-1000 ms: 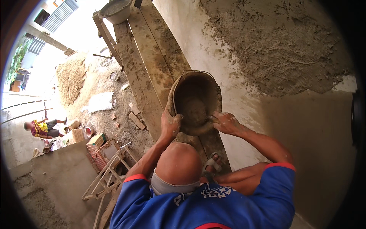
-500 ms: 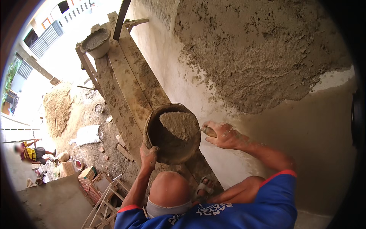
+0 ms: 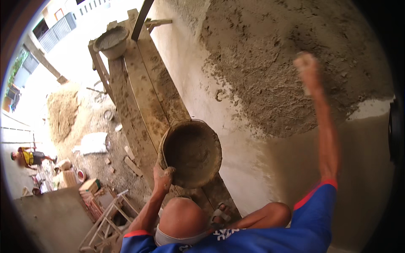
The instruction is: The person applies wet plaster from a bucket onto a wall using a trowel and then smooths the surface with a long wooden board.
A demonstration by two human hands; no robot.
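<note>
My left hand (image 3: pixel 162 178) grips the near-left rim of a mortar-coated bucket (image 3: pixel 190 154) with grey mortar inside, which stands over wooden scaffold planks (image 3: pixel 137 90). My right hand (image 3: pixel 308 69) is raised at the rough wet mortar (image 3: pixel 257 97) on the wall. It is smeared by motion, so its fingers and anything in them cannot be made out. My bent knees (image 3: pixel 274 215) and a sandaled foot (image 3: pixel 220 214) are below the bucket.
A second mortar bucket (image 3: pixel 113 46) sits at the planks' far end beside an upright bar (image 3: pixel 139 23). Below are a sand pile (image 3: pixel 61 116), white sack (image 3: pixel 93 143), bricks, wooden frame (image 3: pixel 110 219) and another person (image 3: pixel 27 157) in yellow and dark red.
My right hand has risen from the bucket, where it held a trowel loaded with mortar, up to the wall. My left hand stays on the rim. The view has shifted.
</note>
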